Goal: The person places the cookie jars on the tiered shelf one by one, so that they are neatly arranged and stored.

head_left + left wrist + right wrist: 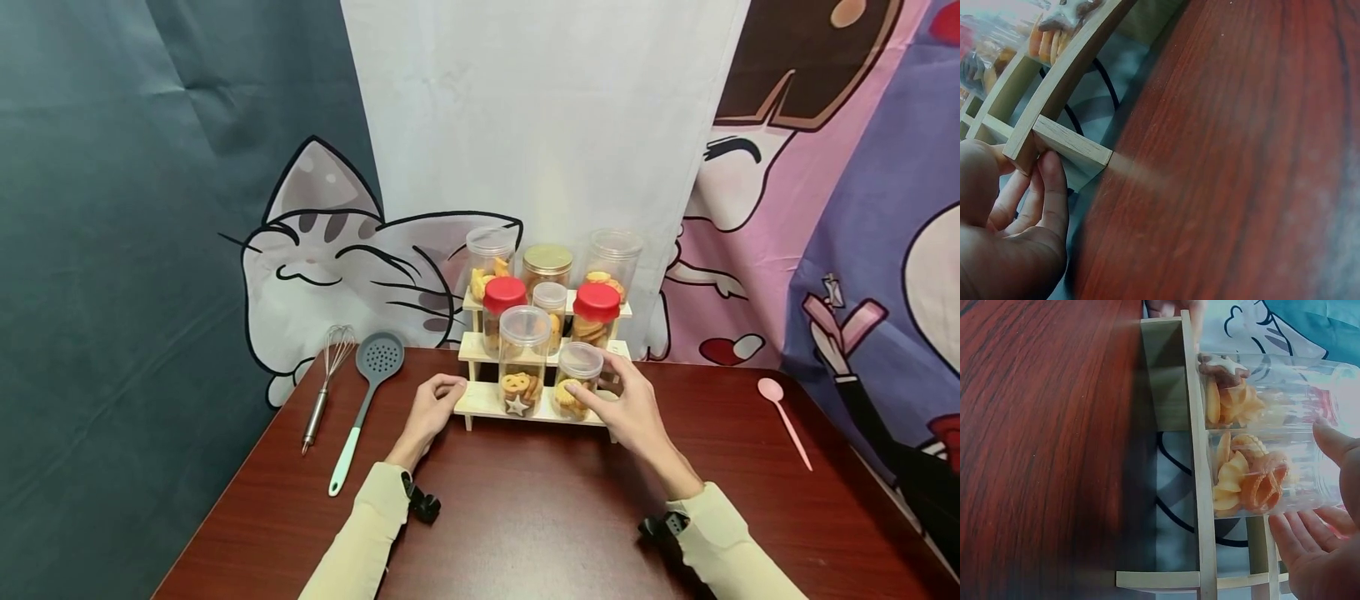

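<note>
A three-tier wooden shelf rack (482, 400) stands at the back of the table, bearing several clear jars of cookies. My left hand (433, 408) pinches the left end of its lowest step; in the left wrist view, thumb and fingers (1052, 187) meet around the board's corner beside the leg. My right hand (630, 404) holds the short clear-lidded cookie jar (579, 367) at the right of that step, thumb across its front and fingers along its right side. Just left of it stands a taller cookie jar (524, 350) with a clear lid, a star-shaped cookie low inside.
Two red-lidded jars (505, 293) flank a slim jar (550, 300) on the middle step. Up top is a gold-lidded jar (547, 262) between two clear ones. A whisk (327, 383) and slotted skimmer (367, 400) lie left, a pink spoon (783, 421) right. A printed curtain (547, 108) hangs behind.
</note>
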Demonstrator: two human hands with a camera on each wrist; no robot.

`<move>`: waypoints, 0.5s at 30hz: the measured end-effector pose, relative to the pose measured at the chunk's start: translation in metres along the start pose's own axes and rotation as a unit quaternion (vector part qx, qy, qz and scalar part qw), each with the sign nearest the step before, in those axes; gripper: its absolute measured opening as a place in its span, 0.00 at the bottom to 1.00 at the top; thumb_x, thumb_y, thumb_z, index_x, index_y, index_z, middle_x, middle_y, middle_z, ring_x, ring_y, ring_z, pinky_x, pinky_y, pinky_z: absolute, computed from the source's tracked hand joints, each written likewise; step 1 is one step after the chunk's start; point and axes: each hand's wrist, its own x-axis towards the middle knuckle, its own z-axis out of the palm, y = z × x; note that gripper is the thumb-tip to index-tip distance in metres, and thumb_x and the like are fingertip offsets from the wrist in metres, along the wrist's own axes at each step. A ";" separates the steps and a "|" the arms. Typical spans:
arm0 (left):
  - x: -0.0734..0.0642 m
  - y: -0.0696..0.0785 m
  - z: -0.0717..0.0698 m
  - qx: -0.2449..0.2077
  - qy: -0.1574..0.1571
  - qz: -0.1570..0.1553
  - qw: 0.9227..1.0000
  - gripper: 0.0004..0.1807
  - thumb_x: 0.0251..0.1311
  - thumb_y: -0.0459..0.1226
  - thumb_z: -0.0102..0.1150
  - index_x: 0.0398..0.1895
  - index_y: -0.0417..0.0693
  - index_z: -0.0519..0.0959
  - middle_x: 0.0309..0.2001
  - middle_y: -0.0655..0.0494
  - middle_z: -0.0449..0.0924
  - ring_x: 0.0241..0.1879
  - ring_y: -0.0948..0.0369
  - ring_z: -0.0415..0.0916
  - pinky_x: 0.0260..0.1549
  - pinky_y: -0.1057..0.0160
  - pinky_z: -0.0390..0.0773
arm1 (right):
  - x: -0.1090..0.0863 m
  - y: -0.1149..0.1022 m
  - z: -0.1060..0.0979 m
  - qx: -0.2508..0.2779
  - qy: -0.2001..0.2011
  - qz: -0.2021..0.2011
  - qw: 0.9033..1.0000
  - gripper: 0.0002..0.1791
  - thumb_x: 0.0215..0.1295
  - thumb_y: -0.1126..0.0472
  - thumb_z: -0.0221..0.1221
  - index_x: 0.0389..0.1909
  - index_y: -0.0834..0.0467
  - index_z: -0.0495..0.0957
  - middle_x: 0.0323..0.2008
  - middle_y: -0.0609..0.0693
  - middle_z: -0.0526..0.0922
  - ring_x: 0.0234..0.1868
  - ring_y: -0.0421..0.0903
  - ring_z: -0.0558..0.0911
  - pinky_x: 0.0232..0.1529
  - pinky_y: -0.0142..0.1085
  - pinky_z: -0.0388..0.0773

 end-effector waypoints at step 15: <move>0.002 -0.014 -0.005 -0.002 0.001 0.012 1.000 0.15 0.77 0.42 0.65 0.56 0.40 0.86 0.53 0.40 0.90 0.44 0.66 0.83 0.48 0.68 0.78 | -0.002 0.001 0.008 0.028 0.017 0.039 0.999 0.37 0.57 0.58 0.83 0.65 0.59 0.77 0.57 0.56 0.87 0.53 0.37 0.85 0.56 0.33 0.86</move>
